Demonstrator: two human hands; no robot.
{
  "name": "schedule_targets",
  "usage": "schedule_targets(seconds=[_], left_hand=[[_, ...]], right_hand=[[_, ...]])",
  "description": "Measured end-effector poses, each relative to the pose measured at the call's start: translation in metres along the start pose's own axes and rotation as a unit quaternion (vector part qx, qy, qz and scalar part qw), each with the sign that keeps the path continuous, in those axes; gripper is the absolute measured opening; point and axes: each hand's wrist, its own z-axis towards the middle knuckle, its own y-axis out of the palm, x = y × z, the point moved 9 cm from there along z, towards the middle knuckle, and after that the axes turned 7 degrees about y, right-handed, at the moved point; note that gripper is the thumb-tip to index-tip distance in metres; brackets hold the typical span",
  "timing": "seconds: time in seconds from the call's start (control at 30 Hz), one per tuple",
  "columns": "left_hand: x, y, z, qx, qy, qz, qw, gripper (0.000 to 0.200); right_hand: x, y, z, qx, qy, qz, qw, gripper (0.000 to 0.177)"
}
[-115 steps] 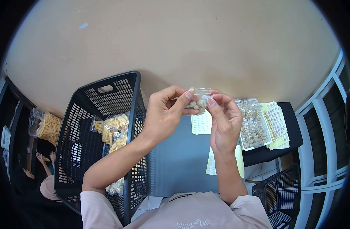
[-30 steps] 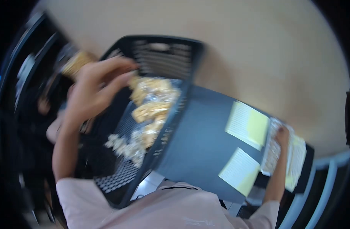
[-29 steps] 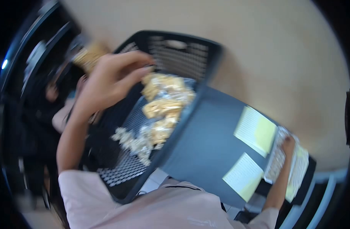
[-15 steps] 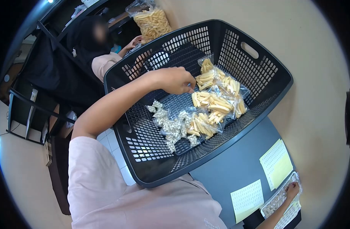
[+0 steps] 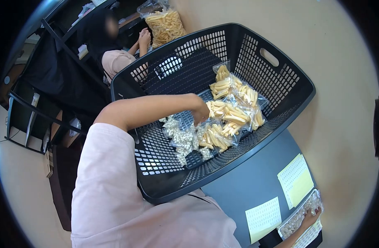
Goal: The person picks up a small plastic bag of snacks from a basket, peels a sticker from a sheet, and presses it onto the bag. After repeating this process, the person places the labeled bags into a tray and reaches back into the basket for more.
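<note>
My left hand [image 5: 200, 111] reaches down into a black plastic basket [image 5: 185, 185]. Its fingers point downward, curled together, between the small clear bags of white puffed pieces [image 5: 182, 138] and the clear bags of pale yellow stick snacks [image 5: 228, 113]. What the fingertips grip, if anything, is hidden. At the lower right, my right hand [image 5: 310, 218] has its fingers closed on the edge of a long clear plastic pack [image 5: 299, 215] of small pale pieces. This pack lies next to printed label sheets.
Printed label sheets [image 5: 296, 182] with yellow parts lie on the grey table [image 5: 239, 194], beside another sheet [image 5: 263, 219]. Behind the basket, a co-worker [image 5: 117, 62] sits near a large clear bag of yellow snacks [image 5: 165, 28]. Dark shelving [image 5: 53, 99] stands left.
My left hand has moved lower and nearer in the basket, toward the white-snack bags. My right hand has shifted slightly down along the pack. The co-worker's hands have come together higher up.
</note>
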Motion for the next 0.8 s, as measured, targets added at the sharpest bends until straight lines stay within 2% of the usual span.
schedule_targets(seconds=[0.07, 0.13, 0.3, 0.4, 0.47, 0.53, 0.6, 0.67, 0.7, 0.73, 0.8], left_hand=[[0.009, 0.000, 0.004, 0.057, 0.003, -0.091, 0.994, 0.047], [0.018, 0.001, 0.006, 0.062, 0.018, -0.073, 0.995, 0.049], [0.039, -0.014, -0.004, 0.105, 0.083, -0.085, 0.987, 0.040], [0.043, 0.000, 0.009, 0.080, 0.124, -0.016, 0.989, 0.038], [0.043, -0.001, 0.010, 0.068, 0.104, -0.019, 0.992, 0.034], [0.036, -0.011, 0.007, 0.066, 0.083, -0.072, 0.992, 0.030], [0.032, -0.058, -0.021, 0.127, 0.062, -0.111, 0.984, 0.031], [0.034, -0.122, -0.064, 0.262, 0.119, -0.170, 0.943, 0.027], [0.046, -0.156, -0.095, 0.357, 0.143, -0.170, 0.907, 0.025], [0.059, -0.189, -0.131, 0.450, 0.167, -0.168, 0.861, 0.022], [0.079, -0.227, -0.177, 0.564, 0.221, -0.247, 0.756, 0.020]], right_hand=[[0.016, -0.014, -0.009, 0.004, 0.026, 0.014, 1.000, 0.053], [0.023, -0.024, -0.020, 0.003, 0.051, 0.025, 0.998, 0.050], [0.015, -0.036, -0.054, 0.007, 0.070, 0.043, 0.997, 0.046], [0.004, -0.032, -0.065, 0.000, 0.079, 0.064, 0.995, 0.045], [-0.012, -0.030, -0.071, -0.005, 0.086, 0.078, 0.993, 0.045], [-0.036, -0.025, -0.078, -0.025, 0.051, 0.095, 0.994, 0.044], [-0.060, -0.025, -0.083, -0.021, 0.042, 0.103, 0.994, 0.043], [-0.081, -0.021, -0.086, -0.066, 0.008, 0.133, 0.989, 0.043], [-0.114, -0.020, -0.096, -0.052, -0.019, 0.137, 0.989, 0.035], [-0.132, -0.022, -0.099, -0.031, -0.017, 0.144, 0.989, 0.035], [-0.172, -0.008, -0.106, -0.124, -0.055, 0.164, 0.977, 0.025]])
